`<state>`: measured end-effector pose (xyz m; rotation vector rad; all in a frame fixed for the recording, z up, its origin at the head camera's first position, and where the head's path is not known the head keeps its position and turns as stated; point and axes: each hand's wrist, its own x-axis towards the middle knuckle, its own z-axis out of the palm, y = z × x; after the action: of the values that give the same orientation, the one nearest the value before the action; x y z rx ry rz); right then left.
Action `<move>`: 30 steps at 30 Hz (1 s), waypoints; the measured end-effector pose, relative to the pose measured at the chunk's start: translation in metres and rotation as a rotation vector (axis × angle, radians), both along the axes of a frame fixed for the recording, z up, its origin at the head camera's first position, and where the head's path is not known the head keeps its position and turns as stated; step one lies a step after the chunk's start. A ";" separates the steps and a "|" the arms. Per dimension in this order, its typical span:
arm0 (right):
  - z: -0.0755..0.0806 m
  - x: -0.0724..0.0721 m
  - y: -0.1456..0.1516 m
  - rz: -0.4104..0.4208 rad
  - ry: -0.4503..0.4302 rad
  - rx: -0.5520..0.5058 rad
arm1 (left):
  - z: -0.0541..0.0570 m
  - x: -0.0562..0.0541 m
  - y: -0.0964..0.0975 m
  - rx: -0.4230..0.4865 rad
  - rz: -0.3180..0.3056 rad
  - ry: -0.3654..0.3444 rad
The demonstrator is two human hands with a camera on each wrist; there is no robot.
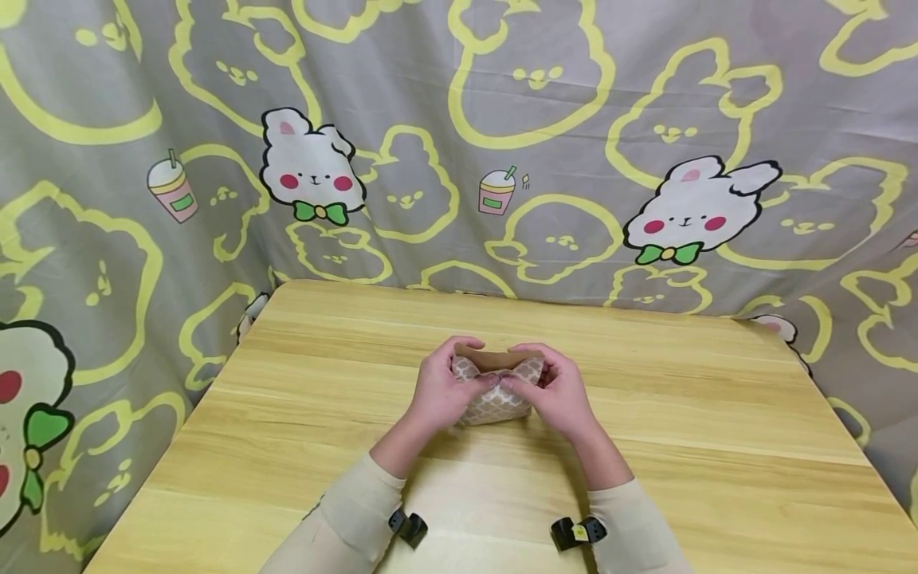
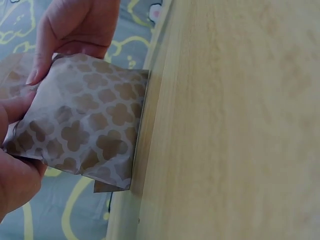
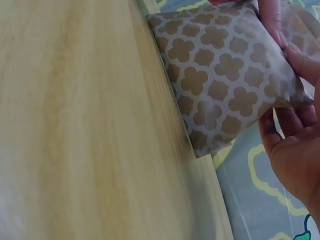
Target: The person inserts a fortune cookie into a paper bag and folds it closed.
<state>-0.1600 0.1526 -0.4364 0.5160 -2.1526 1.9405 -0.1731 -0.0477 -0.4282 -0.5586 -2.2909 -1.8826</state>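
Observation:
A brown paper bag (image 1: 495,406) with a white quatrefoil pattern stands on the wooden table, its mouth facing up and partly spread. My left hand (image 1: 443,387) grips the bag's left side near the top, thumb on the front. On the other side my right hand (image 1: 562,391) holds the top right edge the same way. Both thumbs nearly meet at the front of the mouth. In the left wrist view the paper bag (image 2: 85,120) has its base on the tabletop. The right wrist view shows the bag (image 3: 220,75) bulging slightly; its inside is hidden.
The light wooden table (image 1: 688,446) extends around the bag on all sides. A grey curtain (image 1: 402,80) with yellow outlines and white rabbits hangs behind the table and along its sides. Black wrist straps (image 1: 409,528) sit on both sleeves.

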 end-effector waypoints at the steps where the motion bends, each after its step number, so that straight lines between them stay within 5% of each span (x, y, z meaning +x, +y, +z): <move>1: 0.000 0.000 0.000 0.008 -0.003 0.004 | 0.000 0.000 0.000 -0.002 0.003 0.001; 5: 0.000 0.000 0.001 0.016 -0.012 0.008 | 0.000 0.000 0.000 0.001 0.008 -0.006; 10: -0.003 -0.001 0.001 -0.004 -0.013 -0.025 | 0.006 0.003 -0.001 0.030 -0.058 -0.051; 14: 0.012 0.007 -0.004 -0.025 -0.024 -0.038 | 0.012 0.006 -0.001 -0.014 -0.086 -0.066; 18: 0.022 0.011 -0.007 -0.023 -0.020 -0.047 | 0.002 0.000 0.000 -0.021 -0.074 -0.046; 30: 0.025 0.013 -0.006 -0.013 -0.057 -0.011 | 0.001 -0.002 -0.006 -0.013 -0.110 -0.089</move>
<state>-0.1469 0.1463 -0.4110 0.4492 -2.1731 1.9824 -0.1753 -0.0538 -0.4274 -0.6273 -2.3754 -1.9816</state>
